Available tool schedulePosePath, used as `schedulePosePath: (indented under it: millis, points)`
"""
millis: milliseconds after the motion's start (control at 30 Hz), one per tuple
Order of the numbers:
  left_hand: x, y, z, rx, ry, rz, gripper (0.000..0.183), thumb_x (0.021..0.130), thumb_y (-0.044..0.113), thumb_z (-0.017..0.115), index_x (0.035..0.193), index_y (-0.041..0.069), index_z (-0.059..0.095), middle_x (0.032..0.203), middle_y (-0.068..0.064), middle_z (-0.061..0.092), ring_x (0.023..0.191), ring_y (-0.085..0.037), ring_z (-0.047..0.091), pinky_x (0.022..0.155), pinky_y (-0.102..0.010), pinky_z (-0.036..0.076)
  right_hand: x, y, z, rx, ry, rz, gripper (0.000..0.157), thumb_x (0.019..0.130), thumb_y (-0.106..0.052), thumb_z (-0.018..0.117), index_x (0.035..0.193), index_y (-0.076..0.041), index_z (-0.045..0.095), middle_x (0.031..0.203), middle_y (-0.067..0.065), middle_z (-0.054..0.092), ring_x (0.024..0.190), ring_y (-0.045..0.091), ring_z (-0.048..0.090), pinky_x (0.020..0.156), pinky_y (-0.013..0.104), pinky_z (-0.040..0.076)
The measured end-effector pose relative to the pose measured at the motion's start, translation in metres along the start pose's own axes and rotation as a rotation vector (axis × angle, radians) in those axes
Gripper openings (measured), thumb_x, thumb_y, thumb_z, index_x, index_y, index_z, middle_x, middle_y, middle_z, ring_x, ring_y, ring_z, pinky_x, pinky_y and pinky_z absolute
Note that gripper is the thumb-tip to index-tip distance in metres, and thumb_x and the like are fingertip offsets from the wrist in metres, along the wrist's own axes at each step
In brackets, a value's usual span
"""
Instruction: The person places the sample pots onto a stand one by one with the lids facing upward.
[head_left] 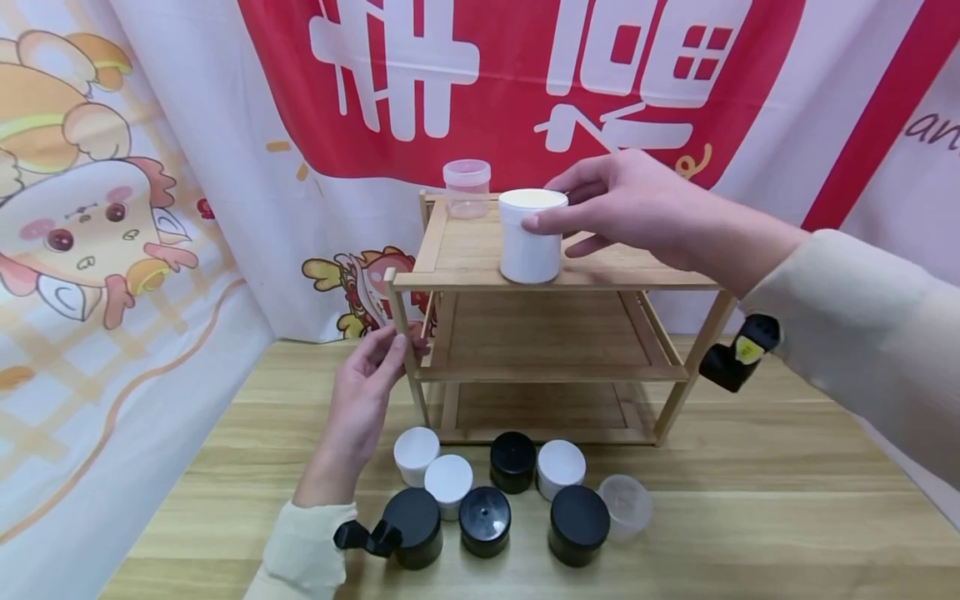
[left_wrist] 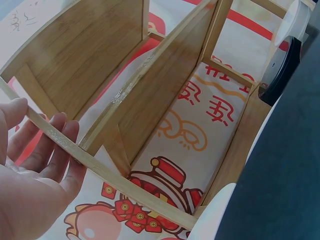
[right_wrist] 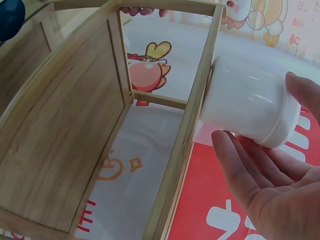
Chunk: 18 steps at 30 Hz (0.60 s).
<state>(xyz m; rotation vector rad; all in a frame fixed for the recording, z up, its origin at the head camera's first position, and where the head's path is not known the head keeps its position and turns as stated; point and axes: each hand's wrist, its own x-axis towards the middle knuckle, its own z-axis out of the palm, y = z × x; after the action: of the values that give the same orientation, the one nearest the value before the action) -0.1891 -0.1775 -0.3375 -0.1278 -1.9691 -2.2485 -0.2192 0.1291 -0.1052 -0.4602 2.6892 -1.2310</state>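
Note:
A white lidded jar [head_left: 530, 246] stands upright at the front edge of the wooden rack's top shelf [head_left: 457, 258]. My right hand [head_left: 641, 204] holds it from the right, thumb near the lid and fingers at the far side. In the right wrist view, the thumb and fingers of the right hand [right_wrist: 280, 195] meet the white jar [right_wrist: 245, 100] on opposite sides. Low on the left, my left hand [head_left: 360, 392] grips the rack's front post. The left wrist view shows the left hand [left_wrist: 35, 175] with its thumb and fingers around the post [left_wrist: 55, 135].
A clear jar [head_left: 467, 190] sits at the top shelf's back left. On the wooden table [head_left: 750, 517], before the rack, stand several white jars [head_left: 448, 481], several black jars [head_left: 579, 521] and one translucent jar [head_left: 626, 504]. A printed cloth [head_left: 202, 125] hangs behind.

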Motion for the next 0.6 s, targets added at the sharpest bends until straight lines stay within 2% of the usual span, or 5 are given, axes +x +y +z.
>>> schedulePosePath:
  millis: [133, 300, 467, 600]
  points:
    - [0.000, 0.001, 0.000, -0.005, 0.005, 0.007, 0.044, 0.113, 0.026, 0.058, 0.152, 0.005, 0.053, 0.134, 0.003, 0.064, 0.129, -0.016, 0.057, 0.115, -0.028, 0.051, 0.006, -0.005, 0.003, -0.004, -0.001, -0.004, 0.073, 0.093, -0.045, 0.084, 0.152, -0.013, 0.057, 0.147, 0.010, 0.062, 0.131, 0.030, 0.062, 0.102, 0.043, 0.064]
    - [-0.002, 0.000, 0.001, -0.002, 0.002, 0.010, 0.047, 0.113, 0.025, 0.058, 0.153, 0.002, 0.051, 0.135, -0.002, 0.064, 0.128, -0.016, 0.058, 0.114, -0.028, 0.052, 0.014, -0.008, 0.004, -0.016, -0.018, -0.001, 0.069, 0.094, -0.042, 0.083, 0.151, -0.012, 0.057, 0.147, 0.009, 0.062, 0.132, 0.030, 0.062, 0.107, 0.046, 0.061]
    - [-0.002, -0.001, 0.002, 0.002, 0.001, 0.012, 0.045, 0.113, 0.025, 0.059, 0.152, 0.003, 0.053, 0.142, -0.010, 0.064, 0.128, -0.017, 0.062, 0.114, -0.030, 0.053, 0.022, -0.010, 0.007, 0.030, -0.032, 0.013, 0.065, 0.096, -0.037, 0.082, 0.149, -0.011, 0.057, 0.147, 0.010, 0.060, 0.133, 0.028, 0.059, 0.108, 0.047, 0.061]
    - [-0.001, -0.001, 0.001, 0.007, 0.007, 0.013, 0.045, 0.113, 0.026, 0.058, 0.152, 0.005, 0.054, 0.141, -0.006, 0.064, 0.130, -0.018, 0.060, 0.115, -0.030, 0.052, 0.032, -0.012, 0.013, 0.058, -0.021, 0.010, 0.067, 0.096, -0.038, 0.082, 0.151, -0.012, 0.055, 0.150, 0.010, 0.056, 0.134, 0.027, 0.057, 0.107, 0.045, 0.062]
